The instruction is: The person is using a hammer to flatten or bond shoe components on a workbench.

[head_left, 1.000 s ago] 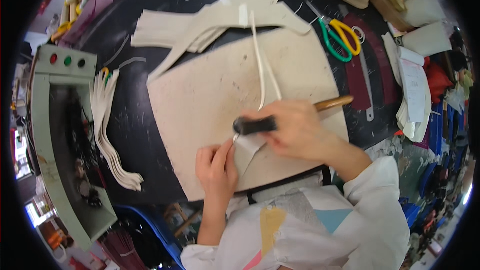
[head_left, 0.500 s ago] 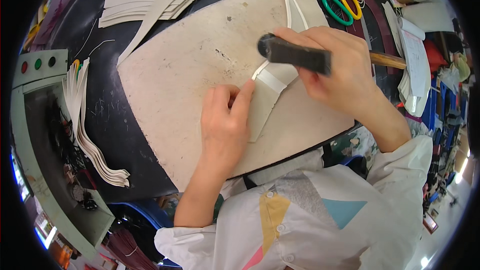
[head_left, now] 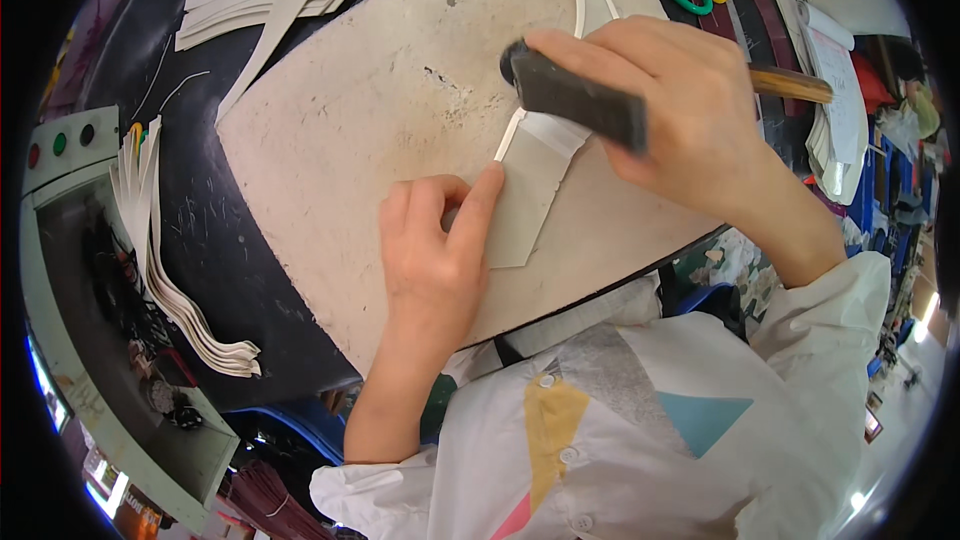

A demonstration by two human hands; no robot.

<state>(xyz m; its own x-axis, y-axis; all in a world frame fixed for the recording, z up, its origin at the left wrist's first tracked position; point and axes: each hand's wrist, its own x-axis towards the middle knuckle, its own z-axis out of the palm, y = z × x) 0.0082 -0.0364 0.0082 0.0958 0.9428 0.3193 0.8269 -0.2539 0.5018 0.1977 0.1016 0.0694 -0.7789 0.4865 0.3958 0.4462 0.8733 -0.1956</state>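
Right hand (head_left: 690, 110) wrapped round the hammer (head_left: 580, 105), near its weighty-looking head! Left hand (head_left: 435, 250) touches the pale strip (head_left: 525, 200) on the board (head_left: 350, 170); pinching or pressing, can't tell. Thin, probably light and bendy: best held flat by the edge.

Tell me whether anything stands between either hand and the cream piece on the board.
Nothing visible for the left hand, which touches the cream piece at its left edge. The hammer in the right hand hides part of that piece from view; whether they touch is unclear.
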